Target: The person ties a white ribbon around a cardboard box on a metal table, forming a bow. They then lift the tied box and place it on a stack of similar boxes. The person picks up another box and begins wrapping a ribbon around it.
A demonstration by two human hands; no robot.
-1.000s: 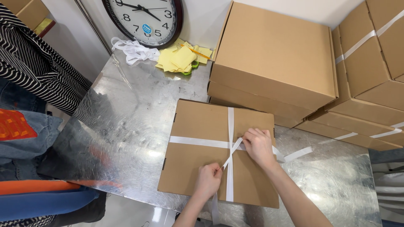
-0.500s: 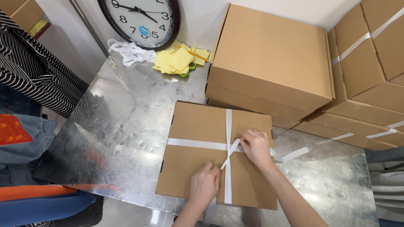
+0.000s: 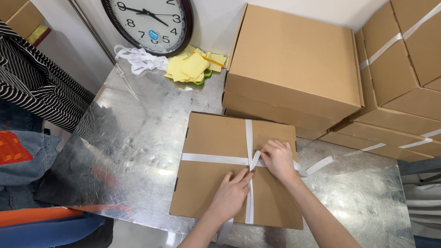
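Observation:
A flat brown cardboard box lies on the shiny metal table. White ribbon crosses its lid both ways. My left hand rests on the lid with fingers pressing on the ribbon crossing. My right hand pinches the ribbon at that crossing. A loose ribbon tail trails off to the right of the box.
Stacked cardboard boxes stand behind and to the right, some tied with white ribbon. A wall clock, yellow notes and a bundle of white ribbon lie at the back. A person in a striped sleeve stands at the left.
My left hand has slid up toward the ribbon crossing, and my right hand has stayed gripping the ribbon there. The view has shifted slightly.

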